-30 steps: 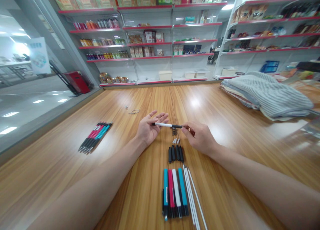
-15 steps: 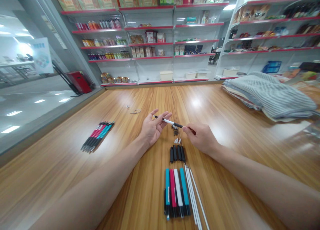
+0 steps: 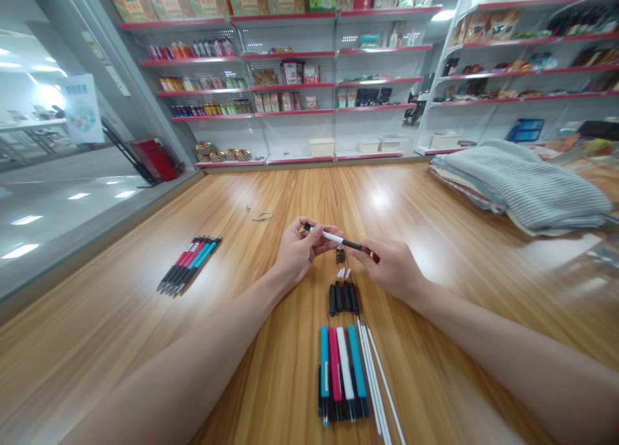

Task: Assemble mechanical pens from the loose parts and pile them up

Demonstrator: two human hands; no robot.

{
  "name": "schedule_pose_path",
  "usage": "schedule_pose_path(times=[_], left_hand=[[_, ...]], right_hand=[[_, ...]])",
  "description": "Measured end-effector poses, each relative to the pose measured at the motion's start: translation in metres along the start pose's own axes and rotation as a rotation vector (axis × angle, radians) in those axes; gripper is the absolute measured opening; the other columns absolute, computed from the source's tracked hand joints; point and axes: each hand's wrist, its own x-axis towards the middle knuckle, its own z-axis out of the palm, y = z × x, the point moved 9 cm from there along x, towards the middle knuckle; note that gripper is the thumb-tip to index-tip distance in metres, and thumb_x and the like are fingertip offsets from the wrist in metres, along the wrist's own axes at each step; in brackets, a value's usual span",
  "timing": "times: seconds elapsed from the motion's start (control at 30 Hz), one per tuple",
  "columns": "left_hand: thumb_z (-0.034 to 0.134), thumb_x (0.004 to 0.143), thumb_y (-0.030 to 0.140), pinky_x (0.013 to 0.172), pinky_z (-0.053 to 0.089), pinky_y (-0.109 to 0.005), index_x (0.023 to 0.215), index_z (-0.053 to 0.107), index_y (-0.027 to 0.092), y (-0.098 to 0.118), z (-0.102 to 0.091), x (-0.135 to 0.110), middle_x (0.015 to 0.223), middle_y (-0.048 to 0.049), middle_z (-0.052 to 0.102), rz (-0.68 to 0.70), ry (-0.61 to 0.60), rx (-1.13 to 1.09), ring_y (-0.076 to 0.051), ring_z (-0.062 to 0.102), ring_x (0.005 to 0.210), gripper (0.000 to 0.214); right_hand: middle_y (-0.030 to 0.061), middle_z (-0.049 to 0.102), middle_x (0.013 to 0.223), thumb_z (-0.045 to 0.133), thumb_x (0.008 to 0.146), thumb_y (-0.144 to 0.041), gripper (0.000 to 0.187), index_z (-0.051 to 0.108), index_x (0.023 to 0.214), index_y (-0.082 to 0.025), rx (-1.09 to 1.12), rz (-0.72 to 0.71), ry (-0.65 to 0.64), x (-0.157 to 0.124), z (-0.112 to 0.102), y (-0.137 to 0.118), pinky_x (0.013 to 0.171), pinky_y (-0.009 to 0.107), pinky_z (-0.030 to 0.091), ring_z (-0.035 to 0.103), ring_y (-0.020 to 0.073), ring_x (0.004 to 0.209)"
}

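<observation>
Now that the left hand (image 3: pixel 296 248), spread moments ago, pinches the white-and-black pen (image 3: pixel 333 237) at mid-frame while the right hand (image 3: pixel 391 264) pinches its other end, the pen seems steadier.

A pen (image 3: pixel 333 237) bridges the left grip (image 3: pixel 300 246) and right grip (image 3: pixel 387 261), barring that gap. Coloured barrels (image 3: pixel 334 364), black tubes (image 3: pixel 339 296) and white rods (image 3: pixel 374 382) crowd the worktop (image 3: pixel 236 264) between the forearms (image 3: pixel 207 342). A hand could pass between the left grip and the bundled pens (image 3: pixel 189 266), or between the right grip and folded cloth (image 3: pixel 522 184).
</observation>
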Motion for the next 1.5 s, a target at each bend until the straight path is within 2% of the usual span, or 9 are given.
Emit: schedule_pose_path(times=[0.1, 0.3, 0.47, 0.6, 0.93, 1.1, 1.27, 1.4, 1.5], left_hand=[[0.068, 0.081, 0.029, 0.071, 0.058, -0.038, 0.091, 0.042, 0.018, 0.0, 0.0, -0.001, 0.094, -0.0109, 0.071, 0.0, 0.01, 0.052, -0.024, 0.07, 0.085, 0.03], [0.069, 0.079, 0.03, 0.054, 0.056, -0.025, 0.09, 0.044, 0.018, 0.0, -0.006, -0.002, 0.101, -0.0128, 0.07, -0.015, 0.026, 0.129, -0.024, 0.071, 0.082, 0.031], [0.072, 0.076, 0.03, 0.054, 0.056, -0.023, 0.094, 0.047, 0.018, 0.001, -0.003, -0.002, 0.104, -0.0114, 0.07, -0.034, -0.002, 0.092, -0.023, 0.07, 0.085, 0.033], [0.072, 0.077, 0.029, 0.055, 0.056, -0.022, 0.096, 0.052, 0.016, 0.001, 0.0, -0.002, 0.108, -0.0127, 0.069, -0.048, -0.033, 0.078, -0.025, 0.069, 0.09, 0.031], [0.076, 0.072, 0.026, 0.054, 0.056, -0.022, 0.094, 0.056, 0.015, 0.001, 0.002, -0.003, 0.109, -0.0125, 0.068, -0.068, -0.055, 0.018, -0.026, 0.069, 0.09, 0.031], [0.073, 0.076, 0.028, 0.055, 0.056, -0.024, 0.104, 0.048, 0.02, 0.0, -0.001, -0.002, 0.108, -0.0111, 0.068, -0.052, -0.021, 0.026, -0.023, 0.07, 0.085, 0.038], [0.068, 0.08, 0.031, 0.049, 0.051, -0.022, 0.109, 0.037, 0.024, 0.003, -0.01, 0.0, 0.096, -0.0073, 0.07, -0.002, 0.062, 0.051, -0.018, 0.069, 0.068, 0.043], [0.065, 0.082, 0.031, 0.043, 0.046, -0.02, 0.107, 0.038, 0.024, 0.004, -0.014, 0.001, 0.085, -0.0014, 0.066, 0.003, 0.099, 0.056, -0.01, 0.059, 0.051, 0.038], [0.063, 0.083, 0.029, 0.041, 0.042, -0.018, 0.105, 0.042, 0.023, 0.004, -0.015, 0.001, 0.073, 0.0031, 0.06, -0.006, 0.12, 0.027, -0.007, 0.049, 0.045, 0.031]], right_hand=[[0.0019, 0.058, 0.066, 0.051, 0.092, -0.037, 0.03, 0.063, 0.076, -0.015, -0.015, -0.024, 0.029, 0.001, -0.004, -0.001, 0.056, 0.024, 0.03, 0.048, 0.0104, 0.057], [0.0003, 0.051, 0.059, 0.048, 0.094, -0.037, 0.036, 0.058, 0.067, -0.015, -0.004, -0.019, 0.046, 0.001, -0.006, 0.001, 0.054, 0.025, 0.027, 0.043, 0.0096, 0.053], [-0.0017, 0.044, 0.053, 0.048, 0.093, -0.037, 0.039, 0.054, 0.061, -0.015, 0.04, 0.011, 0.036, -0.001, -0.005, 0.005, 0.051, 0.025, 0.024, 0.038, 0.0087, 0.049], [-0.0033, 0.038, 0.049, 0.047, 0.093, -0.035, 0.043, 0.044, 0.055, -0.016, 0.065, 0.013, 0.048, -0.001, -0.006, 0.006, 0.049, 0.025, 0.022, 0.033, 0.0072, 0.045], [-0.0032, 0.033, 0.047, 0.041, 0.094, -0.041, 0.049, 0.036, 0.051, -0.017, 0.133, 0.078, -0.008, -0.002, 0.0, 0.013, 0.047, 0.025, 0.02, 0.03, 0.0072, 0.043], [-0.0035, 0.032, 0.047, 0.04, 0.095, -0.043, 0.051, 0.039, 0.051, -0.017, 0.117, 0.069, -0.061, -0.001, 0.006, 0.01, 0.048, 0.025, 0.019, 0.031, 0.007, 0.043], [-0.0022, 0.042, 0.047, 0.037, 0.096, -0.044, 0.053, 0.049, 0.053, -0.015, 0.178, 0.007, -0.169, -0.003, 0.014, -0.002, 0.048, 0.025, 0.021, 0.037, 0.0073, 0.043], [-0.0007, 0.05, 0.049, 0.032, 0.098, -0.043, 0.054, 0.059, 0.06, -0.014, 0.248, -0.004, -0.181, -0.005, 0.012, -0.004, 0.049, 0.025, 0.024, 0.044, 0.008, 0.045], [0.0001, 0.051, 0.049, 0.032, 0.098, -0.042, 0.055, 0.061, 0.06, -0.014, 0.256, 0.009, -0.167, -0.005, 0.01, -0.001, 0.049, 0.024, 0.026, 0.046, 0.0084, 0.045]])
